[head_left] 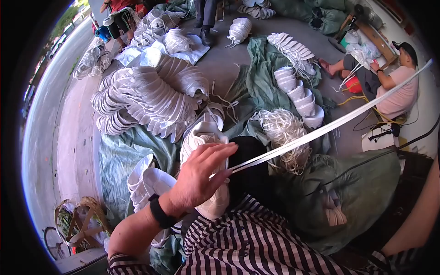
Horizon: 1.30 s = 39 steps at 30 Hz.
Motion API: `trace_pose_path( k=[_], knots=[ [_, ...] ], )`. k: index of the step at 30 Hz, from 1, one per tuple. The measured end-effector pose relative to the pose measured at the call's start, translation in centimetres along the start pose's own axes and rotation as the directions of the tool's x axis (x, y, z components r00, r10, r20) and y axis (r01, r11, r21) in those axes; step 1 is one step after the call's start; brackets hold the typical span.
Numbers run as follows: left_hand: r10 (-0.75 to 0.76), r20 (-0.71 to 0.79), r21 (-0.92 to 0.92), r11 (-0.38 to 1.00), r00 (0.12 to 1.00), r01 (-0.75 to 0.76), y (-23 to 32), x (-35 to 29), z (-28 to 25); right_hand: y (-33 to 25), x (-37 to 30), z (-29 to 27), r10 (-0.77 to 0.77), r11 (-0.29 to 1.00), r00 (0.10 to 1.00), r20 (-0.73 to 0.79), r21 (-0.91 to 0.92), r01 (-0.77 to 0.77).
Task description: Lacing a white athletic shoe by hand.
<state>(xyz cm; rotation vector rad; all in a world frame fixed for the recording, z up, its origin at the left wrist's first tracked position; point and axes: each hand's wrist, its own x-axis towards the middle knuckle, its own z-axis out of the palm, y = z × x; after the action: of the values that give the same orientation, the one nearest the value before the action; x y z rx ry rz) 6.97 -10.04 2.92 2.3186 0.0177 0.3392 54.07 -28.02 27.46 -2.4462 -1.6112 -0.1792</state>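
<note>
A white lace-up shoe (214,201) lies in front of me, its toe toward my body. My left hand (198,169) rests across its top from the left, fingers stretched out flat and thumb apart from them. From beside the thumb, white shoelaces (321,132) run taut side by side up to the far right rim of the picture. My right forearm (415,215) enters at the lower right; the hand is out of view, so what it holds is hidden. Part of the shoe is covered by my left hand.
Stacked white shoe uppers (142,98) lie beyond on green sheeting (133,146). A tangle of laces (284,133) and nested white pieces (300,98) sit right of centre. At the right, a seated person (396,91) handles white laces. A black cable (366,166) crosses a green sack (366,197).
</note>
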Motion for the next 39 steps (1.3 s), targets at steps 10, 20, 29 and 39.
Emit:
trace_pose_path(
  k=[10,20,29,39],
  knots=[
    [-0.365,0.182,-0.725,0.578,0.913,0.375,0.7,2.2,2.9,0.5,-4.7,0.8,-0.034,0.428,0.999,-0.008,0.903,0.021],
    [-0.336,0.090,-0.179,0.920,0.937,0.347,1.7,1.4,1.3,-24.9,-11.7,24.7,-0.473,0.131,0.504,0.722,0.624,-0.770],
    [-0.246,-0.383,0.276,0.889,0.890,0.365,-0.3,-5.4,3.9,-23.5,-15.8,30.7,-0.380,0.195,0.623,0.684,0.717,-0.669],
    [-0.374,-0.211,0.303,0.853,0.903,0.424,-1.4,-5.3,3.9,-28.6,-15.0,31.1,-0.240,0.331,0.600,0.763,0.645,-0.688]
  ],
)
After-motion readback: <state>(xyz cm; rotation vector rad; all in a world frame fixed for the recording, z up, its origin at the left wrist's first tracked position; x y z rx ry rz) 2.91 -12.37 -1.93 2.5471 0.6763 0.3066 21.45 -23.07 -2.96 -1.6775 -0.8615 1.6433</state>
